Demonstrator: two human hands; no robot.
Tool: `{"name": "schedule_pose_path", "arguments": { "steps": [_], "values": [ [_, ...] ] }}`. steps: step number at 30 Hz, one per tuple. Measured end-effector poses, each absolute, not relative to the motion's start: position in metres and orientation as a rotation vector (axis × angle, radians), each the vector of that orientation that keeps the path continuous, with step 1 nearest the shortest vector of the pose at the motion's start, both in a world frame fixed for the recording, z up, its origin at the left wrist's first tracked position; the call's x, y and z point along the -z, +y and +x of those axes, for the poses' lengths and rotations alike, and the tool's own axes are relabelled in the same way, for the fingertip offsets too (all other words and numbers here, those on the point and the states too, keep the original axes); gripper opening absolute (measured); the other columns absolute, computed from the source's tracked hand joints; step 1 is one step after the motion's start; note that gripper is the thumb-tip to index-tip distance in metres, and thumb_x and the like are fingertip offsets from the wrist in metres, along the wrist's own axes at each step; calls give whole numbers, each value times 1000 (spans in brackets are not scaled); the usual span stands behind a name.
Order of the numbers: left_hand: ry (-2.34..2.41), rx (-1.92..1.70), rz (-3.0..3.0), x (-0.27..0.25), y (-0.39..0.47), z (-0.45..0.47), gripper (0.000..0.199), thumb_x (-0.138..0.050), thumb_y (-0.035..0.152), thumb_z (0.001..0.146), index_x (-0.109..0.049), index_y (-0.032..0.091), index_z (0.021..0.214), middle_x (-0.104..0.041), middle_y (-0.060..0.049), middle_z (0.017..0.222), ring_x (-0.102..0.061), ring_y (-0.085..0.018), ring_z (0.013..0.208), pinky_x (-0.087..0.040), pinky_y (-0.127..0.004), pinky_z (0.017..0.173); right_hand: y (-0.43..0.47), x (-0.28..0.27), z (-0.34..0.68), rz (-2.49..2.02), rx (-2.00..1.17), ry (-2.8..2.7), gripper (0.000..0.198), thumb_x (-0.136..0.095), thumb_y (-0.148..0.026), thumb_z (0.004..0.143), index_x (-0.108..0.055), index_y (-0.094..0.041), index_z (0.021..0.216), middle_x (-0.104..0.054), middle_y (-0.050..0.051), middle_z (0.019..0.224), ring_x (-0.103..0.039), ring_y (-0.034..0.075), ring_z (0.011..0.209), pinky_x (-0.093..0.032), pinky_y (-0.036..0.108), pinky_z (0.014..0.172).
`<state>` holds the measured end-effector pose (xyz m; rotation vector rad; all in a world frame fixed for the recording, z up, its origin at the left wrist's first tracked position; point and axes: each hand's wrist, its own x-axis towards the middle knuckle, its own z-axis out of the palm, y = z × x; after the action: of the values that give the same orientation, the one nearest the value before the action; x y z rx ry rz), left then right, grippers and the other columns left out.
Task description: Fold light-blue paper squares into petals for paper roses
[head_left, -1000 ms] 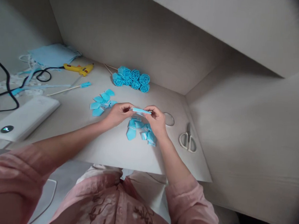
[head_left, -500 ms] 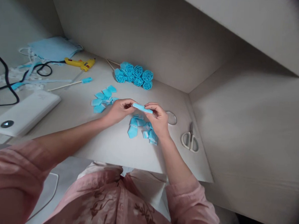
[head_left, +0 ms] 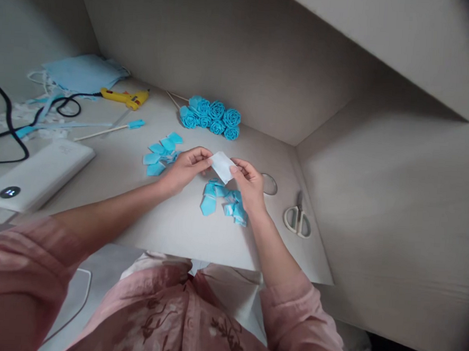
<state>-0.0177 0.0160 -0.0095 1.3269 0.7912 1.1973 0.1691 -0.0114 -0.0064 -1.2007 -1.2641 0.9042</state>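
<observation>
Between my two hands is a small fabric petal (head_left: 222,167), its white side facing me. My left hand (head_left: 187,167) pinches its left edge with thumb and fingers. On the opposite edge, my right hand (head_left: 250,182) is closed on it too, thumb on the white face. Blue petal pieces (head_left: 208,204) lie on the table just below the hands. Another group of blue petals (head_left: 156,159) spreads out left of my left hand, partly hidden by it. A roll of tape or clear ring (head_left: 270,184) rests beside my right hand.
White-handled scissors (head_left: 297,220) lie at the right. Finished blue flowers (head_left: 212,117) on sticks rest at the back. A yellow glue gun (head_left: 123,99), a stick with a blue tip (head_left: 110,131), blue face masks (head_left: 84,73) and a white power bank (head_left: 39,174) occupy the left, among black cables.
The petal piece has turned from showing its blue side nearly edge-on to showing its white face. Both hands still hold it, with fingers shifted slightly.
</observation>
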Motion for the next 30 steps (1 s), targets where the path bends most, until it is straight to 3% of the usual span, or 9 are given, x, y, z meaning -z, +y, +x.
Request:
{"name": "schedule_pose_path", "arguments": {
  "steps": [4,7,11,15,20,23,26,30],
  "values": [
    [668,-1173,1269,13,16,-17,40,-61,46,87,-61,18,116,-65,-4,97,-61,-15,84,-50,-28,75,-12,7,170,-1185,-886,-1278,39,-74,-47,75,-73,-21,104,-72,2,86,-61,14,76,-51,28,73],
    [652,-1133,1297,15,15,-15,47,-62,47,87,-56,19,124,-66,-6,105,-62,-16,88,-51,-29,75,-12,8,170,-1206,-863,-1305,39,-72,-49,77,-73,-22,105,-72,3,87,-62,14,75,-51,28,72],
    [670,-1115,1306,19,19,-14,55,-75,38,75,-54,18,122,-67,-5,102,-62,-14,79,-51,-26,70,-12,9,169,-1207,-867,-1306,40,-73,-50,76,-73,-22,104,-74,3,89,-64,15,80,-53,29,75],
    [722,-1184,1303,17,21,-16,40,-71,32,76,-60,14,109,-67,-2,91,-60,-11,73,-47,-24,66,-12,9,169,-1195,-936,-1354,39,-72,-52,77,-73,-22,102,-76,5,98,-68,18,90,-55,33,84],
    [706,-1116,1448,7,14,-19,34,-65,26,78,-61,15,110,-68,-3,93,-59,-11,72,-45,-23,64,-11,8,170,-1070,-977,-1469,63,-75,-54,76,-60,-27,131,-66,9,132,-62,24,120,-54,39,95],
    [701,-1022,1547,3,8,-19,49,-65,21,77,-54,19,125,-67,-1,87,-58,-11,67,-43,-23,60,-12,8,170,-1051,-1009,-1534,77,-75,-55,75,-49,-27,142,-72,8,115,-69,21,98,-57,34,80],
    [694,-978,1575,2,7,-20,57,-66,18,76,-49,21,130,-65,1,80,-58,-11,64,-42,-22,57,-13,10,170,-1066,-1045,-1547,80,-74,-55,76,-46,-26,145,-71,2,88,-64,16,70,-54,29,63],
    [693,-1034,1472,-1,11,-23,55,-65,22,78,-48,21,131,-59,4,74,-55,-10,61,-42,-22,57,-13,9,169,-1066,-1058,-1562,77,-74,-58,75,-50,-27,141,-68,0,82,-61,16,68,-53,30,63]
  ]
}}
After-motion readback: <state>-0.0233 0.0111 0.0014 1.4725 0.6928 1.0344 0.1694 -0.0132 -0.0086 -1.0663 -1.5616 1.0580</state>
